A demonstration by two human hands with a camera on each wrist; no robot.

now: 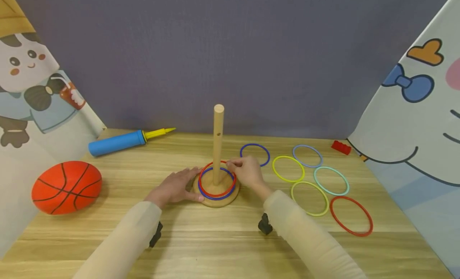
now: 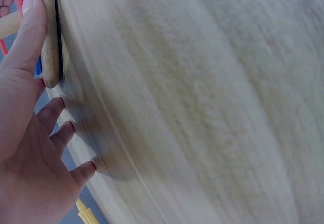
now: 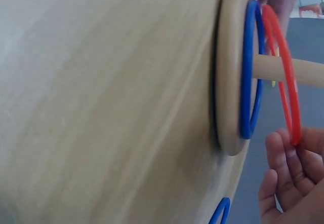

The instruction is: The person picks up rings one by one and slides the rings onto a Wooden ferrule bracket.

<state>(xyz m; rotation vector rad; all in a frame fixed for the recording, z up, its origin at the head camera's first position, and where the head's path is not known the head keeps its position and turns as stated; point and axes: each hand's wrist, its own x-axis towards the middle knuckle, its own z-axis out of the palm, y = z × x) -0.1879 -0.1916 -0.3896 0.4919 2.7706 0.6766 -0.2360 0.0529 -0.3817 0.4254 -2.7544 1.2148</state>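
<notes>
On the wooden surface, two sleeved forearms reach in from the near edge toward a wooden base with an upright peg at its middle. The left hand lies with fingers spread flat on the surface, its thumb pressed against the left rim of the base. A blue ring lies flat on the base around the peg. The right hand pinches a red ring at its far right edge; that ring is also around the peg and tilted, its right side lifted above the blue one.

To the right lie loose rings: a red one nearest, then a yellow-green pair, a teal one, and farther off a dark blue ring. At the left sits an orange basketball, with a blue and yellow pump beyond it. A small red block rests at the far right.
</notes>
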